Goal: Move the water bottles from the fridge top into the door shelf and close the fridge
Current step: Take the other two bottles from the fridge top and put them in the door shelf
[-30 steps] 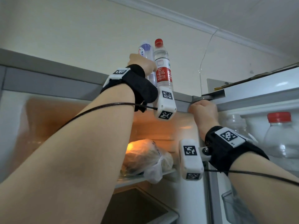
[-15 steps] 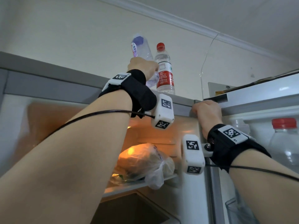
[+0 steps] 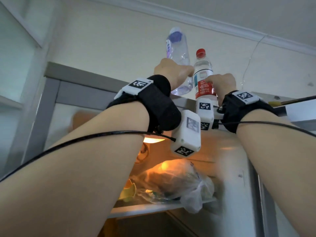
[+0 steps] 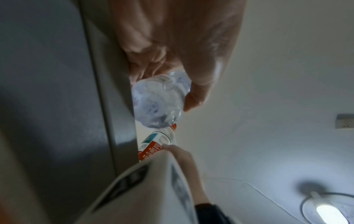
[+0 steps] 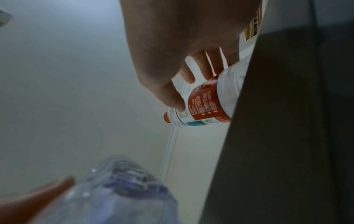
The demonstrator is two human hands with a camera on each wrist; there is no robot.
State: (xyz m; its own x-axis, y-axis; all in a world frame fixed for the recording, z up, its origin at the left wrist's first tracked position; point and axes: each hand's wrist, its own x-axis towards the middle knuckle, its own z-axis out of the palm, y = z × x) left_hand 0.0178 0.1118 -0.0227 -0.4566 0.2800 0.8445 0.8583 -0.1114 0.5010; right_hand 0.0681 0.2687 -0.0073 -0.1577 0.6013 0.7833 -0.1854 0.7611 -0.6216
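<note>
Two water bottles are at the grey fridge top (image 3: pixel 80 72). My left hand (image 3: pixel 174 72) grips the lower body of the clear purple-capped bottle (image 3: pixel 177 48), which is lifted and tilted left; its base (image 4: pixel 159 103) shows in the left wrist view. To its right, the red-capped bottle (image 3: pixel 202 65) with a red label stands upright at the front edge. My right hand (image 3: pixel 220 84) holds it at the label, thumb (image 5: pixel 172 97) on one side and fingers curled behind. The purple-capped bottle (image 5: pixel 118 189) is blurred low in the right wrist view.
Below my arms the fridge is open and lit, with a plastic bag of food (image 3: pixel 179 182) on its shelf. The open door's top edge (image 3: pixel 299 108) lies at the right. A thin cable (image 3: pixel 251 53) hangs on the wall behind. A white cabinet (image 3: pixel 17 48) stands at left.
My left hand has raised the purple-capped bottle off the fridge top and tipped it. My right hand left the door's top edge and took hold of the red-label bottle.
</note>
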